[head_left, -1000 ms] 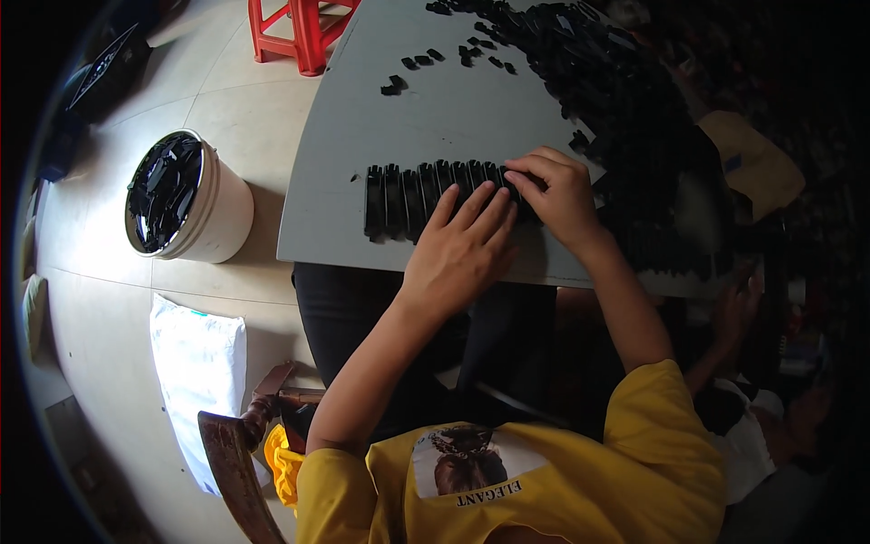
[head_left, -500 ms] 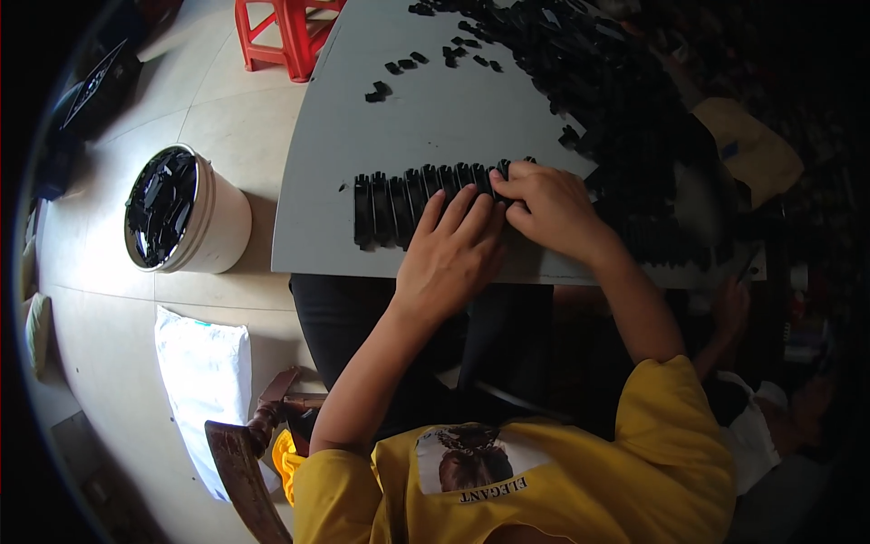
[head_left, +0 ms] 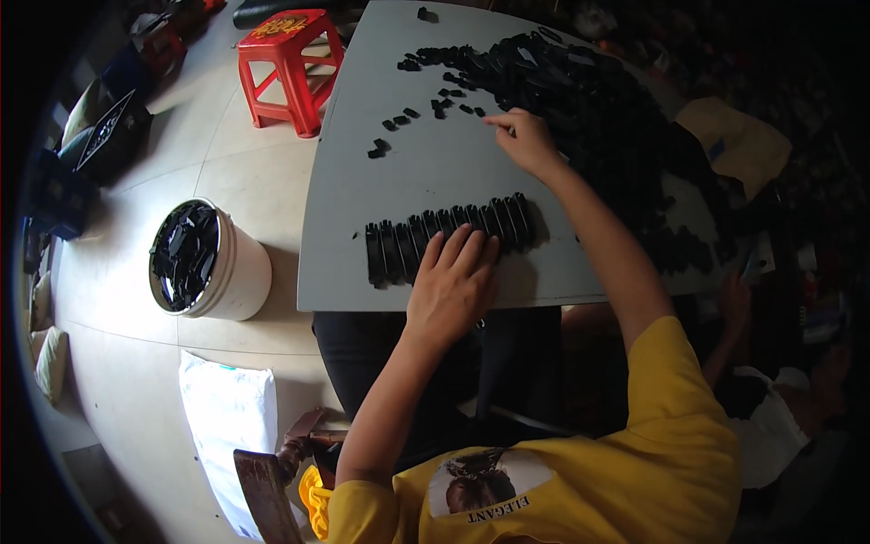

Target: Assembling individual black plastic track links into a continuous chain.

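Note:
A row of narrow black plastic strips (head_left: 384, 256) stands side by side near the front edge of the grey table. My left hand (head_left: 451, 288) lies over the middle of this row, its fingers stretched out and resting on the strips. Farther back, my right hand (head_left: 527, 145) reaches over the table with its index finger extended and the thumb apart from it. Its fingertip is right beside a small black piece (head_left: 479, 112); whether it touches it I cannot tell. Several more small black pieces (head_left: 395, 121) lie scattered to the left of it.
A big heap of black parts (head_left: 580, 100) covers the table's far right. Left of the table stand a white bucket (head_left: 243, 276) filled with black parts and a red stool (head_left: 299, 77). A white sack (head_left: 231, 408) lies on the floor. Another person's hand (head_left: 734, 304) shows at right.
My right hand has left the right end of the row and moved up to the scattered small pieces. The left hand stays on the row. The whole view has shifted slightly.

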Demonstrator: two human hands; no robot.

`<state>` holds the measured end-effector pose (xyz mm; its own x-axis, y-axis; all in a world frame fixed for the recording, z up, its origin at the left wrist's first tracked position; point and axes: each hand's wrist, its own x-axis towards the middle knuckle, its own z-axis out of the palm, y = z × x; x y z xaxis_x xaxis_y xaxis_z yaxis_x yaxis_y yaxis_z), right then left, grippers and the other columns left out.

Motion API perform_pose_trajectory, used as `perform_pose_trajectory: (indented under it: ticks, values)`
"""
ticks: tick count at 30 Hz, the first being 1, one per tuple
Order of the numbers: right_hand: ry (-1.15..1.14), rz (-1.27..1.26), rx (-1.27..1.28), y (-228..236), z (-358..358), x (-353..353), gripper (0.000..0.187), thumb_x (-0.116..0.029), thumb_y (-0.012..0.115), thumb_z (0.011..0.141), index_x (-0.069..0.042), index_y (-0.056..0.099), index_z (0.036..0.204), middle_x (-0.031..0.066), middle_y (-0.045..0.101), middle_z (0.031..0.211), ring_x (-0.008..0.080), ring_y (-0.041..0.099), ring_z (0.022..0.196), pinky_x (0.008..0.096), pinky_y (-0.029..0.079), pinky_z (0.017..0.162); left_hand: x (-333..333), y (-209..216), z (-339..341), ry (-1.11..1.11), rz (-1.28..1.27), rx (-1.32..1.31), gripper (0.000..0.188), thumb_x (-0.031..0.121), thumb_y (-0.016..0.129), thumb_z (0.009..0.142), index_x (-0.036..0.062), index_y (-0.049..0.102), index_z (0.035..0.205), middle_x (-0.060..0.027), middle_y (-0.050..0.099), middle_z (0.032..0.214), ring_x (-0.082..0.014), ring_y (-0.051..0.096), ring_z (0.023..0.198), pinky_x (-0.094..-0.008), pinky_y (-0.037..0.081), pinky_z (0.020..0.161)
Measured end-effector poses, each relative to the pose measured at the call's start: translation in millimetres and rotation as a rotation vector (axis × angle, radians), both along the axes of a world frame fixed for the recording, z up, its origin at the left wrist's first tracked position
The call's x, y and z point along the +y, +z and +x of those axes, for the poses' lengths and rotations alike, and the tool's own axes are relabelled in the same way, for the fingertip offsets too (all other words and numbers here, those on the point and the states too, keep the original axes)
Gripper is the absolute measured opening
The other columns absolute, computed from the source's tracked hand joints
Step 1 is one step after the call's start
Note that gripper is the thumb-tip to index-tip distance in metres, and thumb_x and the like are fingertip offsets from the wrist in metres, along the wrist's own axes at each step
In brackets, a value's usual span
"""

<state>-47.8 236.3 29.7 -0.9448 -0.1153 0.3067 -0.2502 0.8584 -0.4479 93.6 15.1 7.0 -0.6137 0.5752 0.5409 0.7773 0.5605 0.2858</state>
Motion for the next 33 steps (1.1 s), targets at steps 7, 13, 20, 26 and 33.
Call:
perform_pose_trajectory:
  ticks: [7, 13, 20, 26, 33]
  values:
    - [-0.265, 0.166, 0.160, -39, -54, 3, 0.022, -0.011, 0.064, 0.077, -0.007, 0.066, 0.098, 0.0119, 0.062, 0.081, 0.0215, 0.061, 0.072, 0.0299, 0.049, 0.067, 1, 1, 1, 0.017, 0.026, -0.081, 0.044, 0.020, 0.063, 0.075, 0.0081, 0.057, 0.117, -0.0099, 0.053, 0.118, -0.0256, 0.046, 0.118, -0.0439, 0.036, 0.100]
    - [-0.145, -0.083, -0.040, -18, -25, 12, 0.011, -0.004, 0.067, 0.071, -0.002, 0.061, 0.080, 0.0036, 0.059, 0.069, 0.0129, 0.058, 0.064, 0.0273, 0.048, 0.060, 0, -1, 0, 0.025, 0.083, -0.012, 0.040, 0.019, 0.063, 0.074, 0.0062, 0.059, 0.112, -0.0116, 0.054, 0.118, -0.0256, 0.049, 0.116, -0.0424, 0.038, 0.098]
    - [0.059, -0.430, -0.223, 27, 86, -44, 0.008, 0.003, 0.062, 0.075, 0.000, 0.064, 0.083, -0.0006, 0.057, 0.071, 0.0054, 0.053, 0.061, 0.0198, 0.043, 0.056, 0, -5, 0, 0.052, 0.116, 0.035, 0.038, 0.017, 0.063, 0.073, 0.0037, 0.059, 0.108, -0.0115, 0.055, 0.115, -0.0254, 0.051, 0.113, -0.0407, 0.040, 0.096]
    - [0.079, -0.202, 0.147, 6, 107, -58, 0.011, 0.005, 0.067, 0.071, -0.001, 0.065, 0.080, 0.0036, 0.058, 0.077, 0.0093, 0.053, 0.062, 0.0218, 0.041, 0.053, 1, -6, 0, 0.041, 0.138, 0.073, 0.031, 0.016, 0.061, 0.074, 0.0000, 0.059, 0.101, -0.0125, 0.056, 0.110, -0.0254, 0.052, 0.109, -0.0388, 0.042, 0.092]
    - [0.073, -0.161, 0.208, -5, 105, -57, 0.011, 0.005, 0.067, 0.070, -0.001, 0.065, 0.079, 0.0055, 0.058, 0.076, 0.0124, 0.054, 0.061, 0.0225, 0.042, 0.052, 2, -6, -1, 0.039, 0.171, 0.076, 0.028, 0.013, 0.060, 0.074, -0.0013, 0.059, 0.098, -0.0127, 0.056, 0.108, -0.0255, 0.053, 0.106, -0.0381, 0.042, 0.091]
